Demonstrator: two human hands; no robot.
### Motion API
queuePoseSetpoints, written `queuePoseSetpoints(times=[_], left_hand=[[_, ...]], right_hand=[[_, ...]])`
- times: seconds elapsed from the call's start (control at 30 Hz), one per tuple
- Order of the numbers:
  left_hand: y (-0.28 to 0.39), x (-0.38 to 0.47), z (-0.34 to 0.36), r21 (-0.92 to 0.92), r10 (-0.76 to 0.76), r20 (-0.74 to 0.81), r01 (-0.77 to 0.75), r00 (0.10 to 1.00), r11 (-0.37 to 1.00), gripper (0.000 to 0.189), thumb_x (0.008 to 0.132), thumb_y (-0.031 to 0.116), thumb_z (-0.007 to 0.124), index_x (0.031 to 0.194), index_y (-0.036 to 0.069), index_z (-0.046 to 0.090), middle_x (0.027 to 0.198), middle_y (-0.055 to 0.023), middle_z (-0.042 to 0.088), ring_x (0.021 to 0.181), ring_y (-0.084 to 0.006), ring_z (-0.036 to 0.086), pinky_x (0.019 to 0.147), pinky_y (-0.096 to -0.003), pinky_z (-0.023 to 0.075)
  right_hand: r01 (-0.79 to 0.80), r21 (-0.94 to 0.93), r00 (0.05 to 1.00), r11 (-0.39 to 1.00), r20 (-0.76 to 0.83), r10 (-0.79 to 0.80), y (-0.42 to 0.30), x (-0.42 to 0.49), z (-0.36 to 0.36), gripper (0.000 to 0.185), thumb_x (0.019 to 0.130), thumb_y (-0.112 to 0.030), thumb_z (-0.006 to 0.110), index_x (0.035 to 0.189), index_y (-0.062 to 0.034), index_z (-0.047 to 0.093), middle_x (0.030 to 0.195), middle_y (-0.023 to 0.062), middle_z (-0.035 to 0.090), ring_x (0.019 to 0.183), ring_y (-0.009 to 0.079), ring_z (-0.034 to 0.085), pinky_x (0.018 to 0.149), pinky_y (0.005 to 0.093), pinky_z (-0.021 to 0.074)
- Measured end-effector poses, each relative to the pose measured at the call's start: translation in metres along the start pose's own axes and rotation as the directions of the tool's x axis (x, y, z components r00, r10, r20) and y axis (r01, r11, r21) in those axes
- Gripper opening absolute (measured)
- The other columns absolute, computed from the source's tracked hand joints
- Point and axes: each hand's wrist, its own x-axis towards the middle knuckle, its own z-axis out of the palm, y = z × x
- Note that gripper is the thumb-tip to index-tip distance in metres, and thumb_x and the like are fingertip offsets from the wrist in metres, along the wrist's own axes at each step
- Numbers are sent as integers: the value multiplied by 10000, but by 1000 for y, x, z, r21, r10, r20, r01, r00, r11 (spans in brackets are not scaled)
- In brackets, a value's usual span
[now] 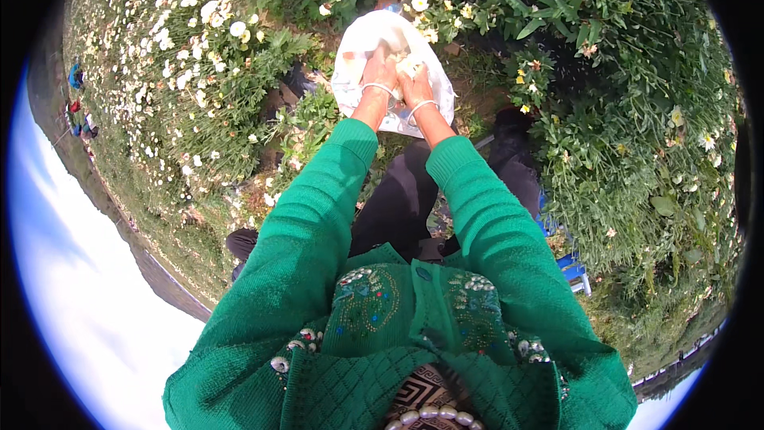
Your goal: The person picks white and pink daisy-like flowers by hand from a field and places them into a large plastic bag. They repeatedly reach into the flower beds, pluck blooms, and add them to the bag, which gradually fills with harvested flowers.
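Both my hands reach into the mouth of a white plastic bag (441, 80) in front of me. My left hand (381, 68) is at the bag's left side, with a pale bracelet at the wrist. Close beside it on the right, my right hand (416, 85) has curled fingers and a similar bracelet. Pale flower heads (407, 64) lie at the fingers of both hands. Glare and the bag's folds blur the fingertips, so what each hand grips is unclear.
White-flowered plants (209, 18) grow densely on the left, leafy plants (627, 131) on the right. My dark-trousered leg (397, 200) is below the bag. A blue metal-legged object (573, 272) stands at the right. Other people (83, 125) are far off at the left.
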Motion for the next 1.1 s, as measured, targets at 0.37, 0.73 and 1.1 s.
queuePoseSetpoints(times=[0.37, 0.73, 1.1], left_hand=[[-15, 26, -76, -133, 99, -176, -124, 979, 983, 422, 831, 171, 490, 1235, 49, 496, 1087, -147, 620, 1053, -260, 567, 931, -320, 401], [44, -53, -50, -466, 381, 373, -184, 846, 865, 290, 885, 144, 493, 1115, -21, 552, 896, -86, 625, 762, -130, 601, 671, -247, 502], [357, -178, 49, -550, 746, 523, -505, 413, 665, 193, 888, -5, 467, 1028, -34, 596, 877, -113, 654, 743, -156, 648, 668, -255, 537]], right_hand=[[-78, -119, 941, 990, 318, 112, -43, -61, -33, 328, 775, -112, 612, 1086, -21, 566, 1050, 183, 604, 815, 276, 641, 635, 338, 537], [166, 423, 898, 891, -438, 40, -67, -197, -289, 129, 843, 13, 531, 960, 15, 585, 871, 90, 638, 715, 139, 632, 590, 250, 531], [121, -286, 91, 951, -950, -297, -57, -133, -614, 183, 727, -33, 612, 900, -62, 660, 871, 98, 668, 785, 218, 633, 731, 314, 488]])
